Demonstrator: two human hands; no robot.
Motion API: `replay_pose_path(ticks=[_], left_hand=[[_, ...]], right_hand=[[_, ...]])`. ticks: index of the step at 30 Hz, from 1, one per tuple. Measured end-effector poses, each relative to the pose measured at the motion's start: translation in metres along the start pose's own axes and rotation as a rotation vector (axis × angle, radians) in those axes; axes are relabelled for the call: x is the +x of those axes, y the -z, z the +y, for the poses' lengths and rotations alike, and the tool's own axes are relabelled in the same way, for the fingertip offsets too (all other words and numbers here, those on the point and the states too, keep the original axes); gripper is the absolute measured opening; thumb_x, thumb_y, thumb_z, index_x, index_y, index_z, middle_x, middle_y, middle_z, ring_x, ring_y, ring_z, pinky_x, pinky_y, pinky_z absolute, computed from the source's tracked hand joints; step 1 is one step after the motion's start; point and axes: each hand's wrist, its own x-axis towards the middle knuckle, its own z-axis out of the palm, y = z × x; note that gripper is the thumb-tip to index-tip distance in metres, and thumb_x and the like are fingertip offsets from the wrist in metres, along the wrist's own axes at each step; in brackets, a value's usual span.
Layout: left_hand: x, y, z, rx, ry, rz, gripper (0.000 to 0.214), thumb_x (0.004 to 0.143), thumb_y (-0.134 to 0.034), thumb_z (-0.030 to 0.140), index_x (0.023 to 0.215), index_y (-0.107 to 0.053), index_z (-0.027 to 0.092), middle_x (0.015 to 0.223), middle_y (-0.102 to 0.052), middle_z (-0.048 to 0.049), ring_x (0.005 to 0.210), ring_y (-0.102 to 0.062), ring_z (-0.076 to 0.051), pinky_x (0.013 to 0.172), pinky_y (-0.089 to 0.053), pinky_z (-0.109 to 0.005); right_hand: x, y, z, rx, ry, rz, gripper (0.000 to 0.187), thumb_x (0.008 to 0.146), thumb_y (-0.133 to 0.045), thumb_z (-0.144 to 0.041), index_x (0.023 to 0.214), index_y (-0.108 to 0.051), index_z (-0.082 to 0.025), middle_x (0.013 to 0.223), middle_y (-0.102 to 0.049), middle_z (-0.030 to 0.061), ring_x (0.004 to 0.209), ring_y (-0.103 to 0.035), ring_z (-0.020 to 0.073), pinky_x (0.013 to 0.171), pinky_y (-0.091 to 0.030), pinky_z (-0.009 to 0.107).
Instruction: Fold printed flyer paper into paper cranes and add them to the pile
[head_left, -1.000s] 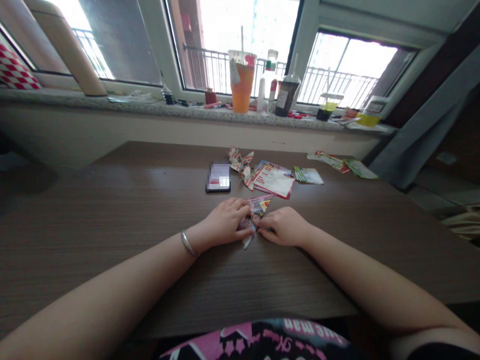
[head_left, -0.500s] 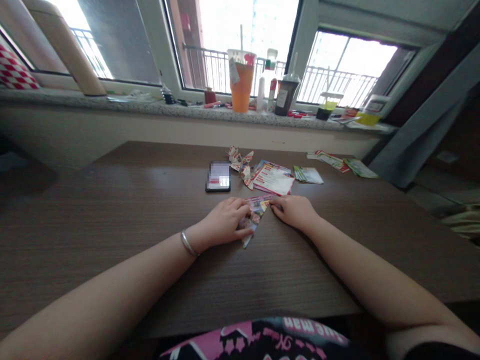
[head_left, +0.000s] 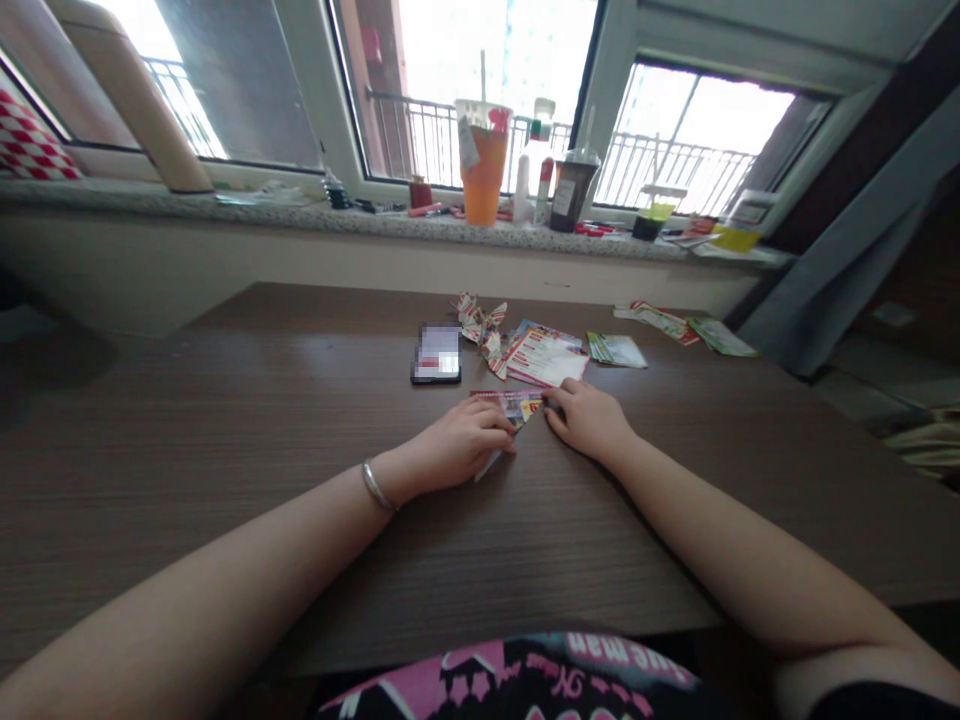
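Note:
A folded triangular piece of colourful printed paper lies on the table in front of me. My left hand covers its left and lower part, fingers bent over it and fingertips at its slanting edge, holding it down. At the paper's right corner, the thumb and fingers of my right hand are closed on the tip. Just beyond are a stack of printed sheets and crumpled, folded striped paper pieces. The paper's underside and the part beneath my left palm are hidden.
A phone lies beyond my left hand. Green-printed cards and paper strips lie to the right on the brown table. On the windowsill stand an orange drink cup, a dark cup and bottles.
My left hand has slid over the paper with its fingers drawn closer together, and the paper has turned slightly. My right hand stays at the corner, its knuckles a little higher.

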Motion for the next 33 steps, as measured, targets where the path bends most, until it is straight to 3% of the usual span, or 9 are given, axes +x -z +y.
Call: replay_pose_path(ticks=[4, 8, 13, 21, 28, 33], left_hand=[[0.001, 0.005, 0.004, -0.004, 0.083, 0.005, 0.014, 0.082, -0.051, 0.012, 0.087, -0.062, 0.020, 0.103, -0.064, -0.0051, 0.105, -0.056, -0.020, 0.102, -0.039, -0.039], [0.000, 0.007, 0.006, 0.010, 0.164, -0.003, 0.016, 0.083, -0.056, 0.020, 0.098, -0.060, 0.019, 0.107, -0.061, -0.0078, 0.103, -0.056, -0.021, 0.094, -0.045, -0.035], [0.000, 0.003, 0.004, 0.109, 0.268, 0.027, 0.019, 0.086, -0.057, 0.027, 0.104, -0.059, 0.019, 0.111, -0.061, -0.0079, 0.104, -0.056, -0.022, 0.091, -0.047, -0.035], [0.002, 0.002, 0.007, 0.314, 0.249, -0.003, 0.019, 0.093, -0.046, 0.024, 0.102, -0.062, 0.018, 0.101, -0.066, -0.0082, 0.091, -0.061, -0.020, 0.078, -0.051, -0.032], [0.003, 0.003, 0.008, 0.292, 0.255, 0.016, 0.022, 0.092, -0.046, 0.024, 0.104, -0.063, 0.018, 0.106, -0.065, -0.0095, 0.101, -0.059, -0.023, 0.089, -0.049, -0.036], [0.003, 0.002, 0.007, 0.264, 0.271, 0.026, 0.022, 0.091, -0.046, 0.025, 0.105, -0.062, 0.018, 0.104, -0.065, -0.0094, 0.099, -0.060, -0.022, 0.088, -0.050, -0.036]], right_hand=[[0.001, -0.007, 0.004, 0.169, 0.267, 0.120, 0.028, 0.089, -0.053, -0.033, 0.110, -0.067, -0.020, 0.115, -0.063, 0.0102, 0.110, -0.054, 0.0236, 0.096, -0.043, 0.037], [0.003, -0.013, 0.004, 0.273, 0.434, 0.175, 0.028, 0.087, -0.058, -0.029, 0.112, -0.066, -0.020, 0.123, -0.061, 0.0111, 0.118, -0.051, 0.0242, 0.102, -0.041, 0.043], [0.003, -0.014, 0.002, 0.303, 0.447, 0.140, 0.030, 0.089, -0.055, -0.027, 0.116, -0.064, -0.018, 0.127, -0.060, 0.0113, 0.117, -0.054, 0.0224, 0.100, -0.043, 0.040], [0.001, -0.006, -0.006, 0.210, 0.492, 0.132, 0.023, 0.092, -0.052, -0.027, 0.106, -0.069, -0.019, 0.103, -0.068, 0.0082, 0.095, -0.060, 0.0200, 0.088, -0.046, 0.035], [0.001, -0.008, -0.012, 0.262, 0.438, 0.149, 0.024, 0.090, -0.055, -0.026, 0.109, -0.068, -0.020, 0.120, -0.064, 0.0092, 0.110, -0.056, 0.0211, 0.096, -0.044, 0.036], [0.000, -0.002, -0.012, 0.187, 0.407, 0.094, 0.021, 0.092, -0.052, -0.025, 0.104, -0.069, -0.021, 0.104, -0.069, 0.0062, 0.095, -0.061, 0.0182, 0.083, -0.045, 0.029]])
